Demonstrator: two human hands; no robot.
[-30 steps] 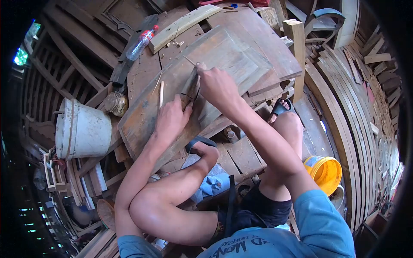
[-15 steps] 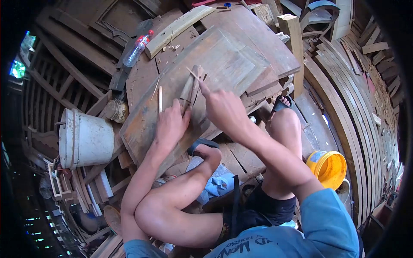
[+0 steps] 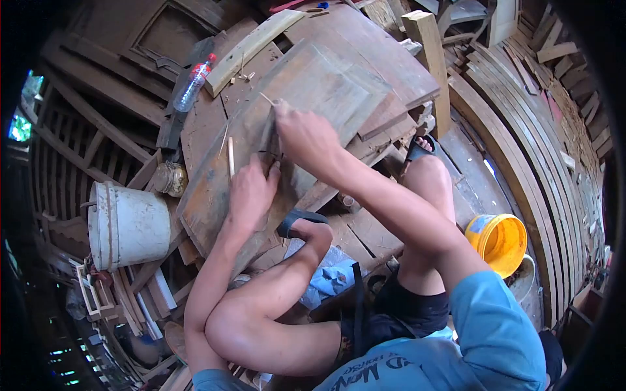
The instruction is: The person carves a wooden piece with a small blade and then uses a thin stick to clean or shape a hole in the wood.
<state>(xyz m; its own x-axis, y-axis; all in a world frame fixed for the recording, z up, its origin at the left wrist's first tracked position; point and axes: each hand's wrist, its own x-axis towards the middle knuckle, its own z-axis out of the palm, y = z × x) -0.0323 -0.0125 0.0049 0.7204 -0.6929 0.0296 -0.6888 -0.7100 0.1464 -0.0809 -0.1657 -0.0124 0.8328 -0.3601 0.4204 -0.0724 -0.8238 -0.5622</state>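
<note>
1. Brown wood: a narrow block [image 3: 268,133] is held low over a broad panel [image 3: 313,75], between the fingers of both hands. Its long axis appears to run roughly away from the body.
2. The near end of the block is pinched between the thumb and fingers of the left hand [image 3: 250,195]; its far part is partly hidden by the right hand [image 3: 305,135].
3. The right fingers are curled closed, and a thin stick [image 3: 267,99] is seemingly pinched at their tips, pointing away and to the left. The block lies just left of these fingers, and its far end is nearer to the right hand.
4. A pale rod [image 3: 231,158] is laid on the panel, just left of the left fingers.
5. Farther left of them, a jar [image 3: 171,178] and a white bucket [image 3: 137,225] are seen; their contents cannot be told.
6. A bottle [image 3: 190,91] is placed beyond the left fingers, its contents unclear.
7. Well to the right of both hands, the stained inside of a tilted yellow bucket [image 3: 499,244] is shown.
</note>
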